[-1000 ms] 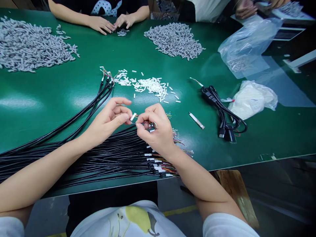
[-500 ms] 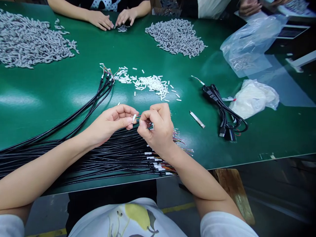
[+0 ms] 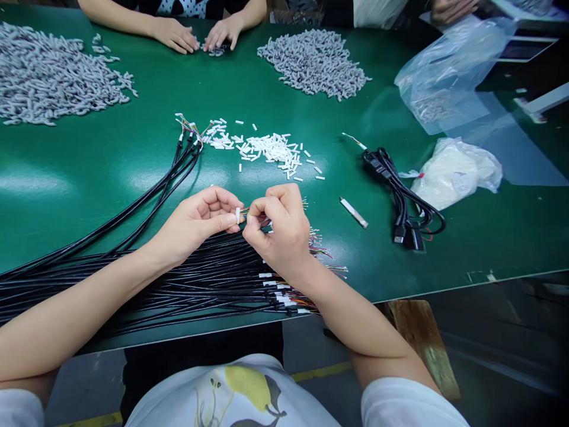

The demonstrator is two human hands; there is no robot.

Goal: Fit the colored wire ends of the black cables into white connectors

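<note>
Between its thumb and fingertips, my left hand [image 3: 202, 216] pinches a small white connector [image 3: 237, 215]. Thin coloured wires run from the connector toward my right hand [image 3: 282, 231], which is closed in a pinch on them; its fingers hide most of the wires. Beneath both hands lies a wide bundle of black cables [image 3: 195, 279], with white sleeves and bare coloured wire ends at its right side. A pile of loose white connectors [image 3: 275, 148] is spread beyond my hands. Left of that pile, several black cables [image 3: 175, 163] end in wires with white connectors.
Heaps of grey parts lie at the far left [image 3: 53, 77] and far middle [image 3: 315, 64]. Another person's hands [image 3: 200, 38] work across the table. To the right are a white-handled tool [image 3: 354, 212], a coiled USB cable [image 3: 391, 184], a white plastic bag [image 3: 457, 172] and a clear bag [image 3: 444, 77].
The white connector in my left hand has turned more upright. Both hands keep their pinch, and the whole view has shifted slightly.
</note>
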